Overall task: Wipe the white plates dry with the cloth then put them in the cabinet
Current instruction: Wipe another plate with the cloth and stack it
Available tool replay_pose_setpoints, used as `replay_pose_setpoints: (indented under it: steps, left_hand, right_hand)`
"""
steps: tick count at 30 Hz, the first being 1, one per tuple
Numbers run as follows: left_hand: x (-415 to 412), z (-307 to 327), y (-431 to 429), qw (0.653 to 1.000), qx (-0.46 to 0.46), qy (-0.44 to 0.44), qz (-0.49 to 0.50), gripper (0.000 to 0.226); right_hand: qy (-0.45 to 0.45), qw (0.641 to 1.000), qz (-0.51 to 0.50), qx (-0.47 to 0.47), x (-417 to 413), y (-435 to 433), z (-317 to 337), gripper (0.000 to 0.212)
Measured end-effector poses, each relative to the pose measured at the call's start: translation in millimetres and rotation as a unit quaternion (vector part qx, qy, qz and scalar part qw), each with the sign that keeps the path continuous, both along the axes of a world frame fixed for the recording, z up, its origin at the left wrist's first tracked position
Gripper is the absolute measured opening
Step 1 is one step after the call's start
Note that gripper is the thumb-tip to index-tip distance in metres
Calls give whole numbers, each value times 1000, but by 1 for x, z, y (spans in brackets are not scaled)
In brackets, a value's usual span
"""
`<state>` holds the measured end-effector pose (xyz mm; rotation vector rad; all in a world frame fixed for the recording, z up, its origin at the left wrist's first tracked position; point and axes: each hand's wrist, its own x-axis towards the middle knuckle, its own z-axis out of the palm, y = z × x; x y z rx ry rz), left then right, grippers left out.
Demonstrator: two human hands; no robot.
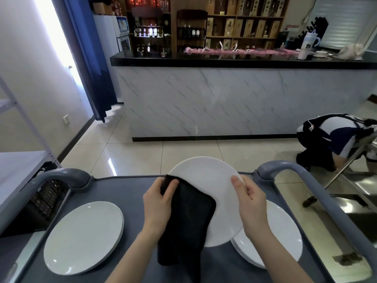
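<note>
- Plate (208, 180) held tilted above the cart (122, 188), face toward me, upper rim toward the counter (224, 99).
- Being round, it shows me no long axis.
- My right hand (251, 201) pinches the plate at its right rim, thumb on the face.
- My left hand (159, 203) grips the cloth (189, 217) against the left rim; the cloth hangs lengthwise toward me.
- Left stack (83, 237) and right stack (285, 231) lie flat on the grey cart, with the tiled floor (183, 152) beyond.
</note>
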<state>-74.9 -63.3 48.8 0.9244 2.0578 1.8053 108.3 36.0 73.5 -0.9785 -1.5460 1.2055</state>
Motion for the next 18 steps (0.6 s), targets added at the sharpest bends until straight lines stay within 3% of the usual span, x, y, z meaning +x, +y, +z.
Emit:
replay_pose_setpoints:
  steps: [4,6,8,10,11,14,18]
  left_hand:
    - [-5,0,-6,1000,9,20,-6,25]
    - [-7,4,-6,996,-6,83,-34,22]
    - [-7,10,-4,981,-24,174,-79,19]
    - [-6,16,-2,964,-24,235,-126,24]
    - [-6,18,-1,959,-23,246,-140,29]
    - [-9,18,0,963,-16,234,-131,40]
    - [-14,13,-1,992,-20,113,-47,31]
  right_hand:
    - [-110,988,89,59,11,12,5,6]
    - [-171,969,134,116,10,16,14,26]
    - [-284,919,181,205,0,18,22,46]
    - [-354,869,211,275,-11,19,24,43]
    - [-342,870,221,277,-15,18,23,40]
    - [-238,918,217,233,-17,14,16,35]
    - [-114,978,97,145,-15,7,3,25]
